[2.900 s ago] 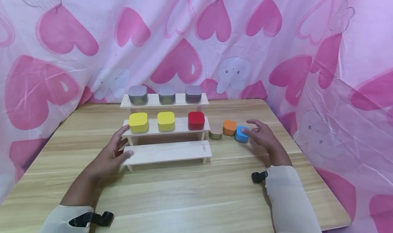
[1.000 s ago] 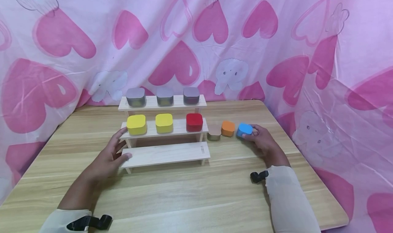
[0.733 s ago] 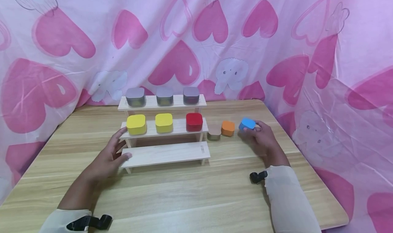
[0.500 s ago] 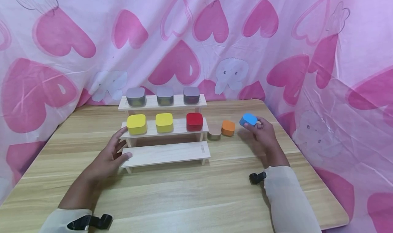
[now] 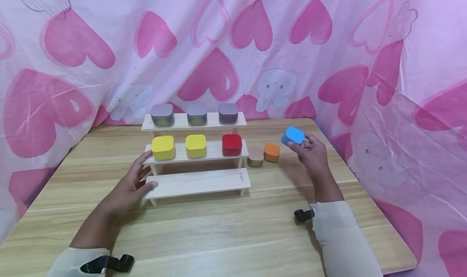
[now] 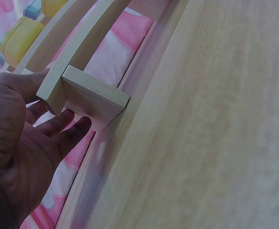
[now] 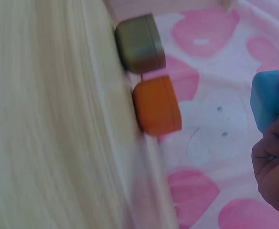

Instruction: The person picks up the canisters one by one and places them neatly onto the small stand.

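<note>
My right hand (image 5: 314, 154) pinches a small blue tin (image 5: 293, 136), square with rounded corners, between thumb and fingers and holds it tilted above the table. The right wrist view shows the same blue tin (image 7: 268, 98) well off the wood. At the left end of a three-tier wooden display stand (image 5: 197, 183), my left hand (image 5: 129, 185) grips the lowest tier. Its thumb lies on that board, and the fingers curl behind the leg in the left wrist view. Two yellow tins (image 5: 163, 147) and a red tin (image 5: 231, 144) stand on the middle tier; the lowest tier is bare.
Three grey tins (image 5: 197, 114) line the top tier. Right of the stand, an orange tin (image 5: 271, 152) and a gold-toned tin (image 5: 255, 160) sit on the wooden table (image 5: 219, 236). A pink heart-print cloth (image 5: 208, 33) hangs behind and to the right.
My right hand has closed on the blue tin beside the orange one and lifted it up off the table, tilting it. The left hand stays on the stand.
</note>
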Available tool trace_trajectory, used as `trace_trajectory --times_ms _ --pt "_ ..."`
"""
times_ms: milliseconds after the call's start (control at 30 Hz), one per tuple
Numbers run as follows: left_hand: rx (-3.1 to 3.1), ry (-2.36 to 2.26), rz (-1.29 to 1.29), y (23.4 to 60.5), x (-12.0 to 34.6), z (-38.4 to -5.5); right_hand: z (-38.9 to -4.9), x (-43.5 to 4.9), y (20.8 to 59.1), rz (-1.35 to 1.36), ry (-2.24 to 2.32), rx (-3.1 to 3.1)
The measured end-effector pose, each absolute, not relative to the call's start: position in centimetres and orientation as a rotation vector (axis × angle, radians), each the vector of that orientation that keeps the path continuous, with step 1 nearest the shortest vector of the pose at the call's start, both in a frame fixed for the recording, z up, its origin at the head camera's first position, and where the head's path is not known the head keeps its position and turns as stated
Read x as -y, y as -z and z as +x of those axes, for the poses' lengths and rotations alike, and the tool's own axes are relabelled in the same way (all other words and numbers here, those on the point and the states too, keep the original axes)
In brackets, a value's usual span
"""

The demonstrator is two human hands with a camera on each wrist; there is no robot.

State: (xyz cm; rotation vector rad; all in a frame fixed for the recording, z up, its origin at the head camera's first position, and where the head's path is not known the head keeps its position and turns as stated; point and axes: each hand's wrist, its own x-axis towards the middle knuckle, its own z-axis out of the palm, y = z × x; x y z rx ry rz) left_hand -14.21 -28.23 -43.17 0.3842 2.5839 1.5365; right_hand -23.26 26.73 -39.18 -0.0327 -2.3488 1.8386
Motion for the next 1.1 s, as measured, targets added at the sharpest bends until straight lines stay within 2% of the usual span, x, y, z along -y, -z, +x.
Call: trace_trajectory --times_ms 500,1100 --pt "-2.598 -1.529 0.396 43.3 28.2 -14.3 -21.7 -24.2 36.6 0.201 -1.941 2.235" --pt "-2.591 -1.518 0.365 43.2 28.3 -14.3 -19.7 -19.2 33.2 0.272 -2.021 2.390"
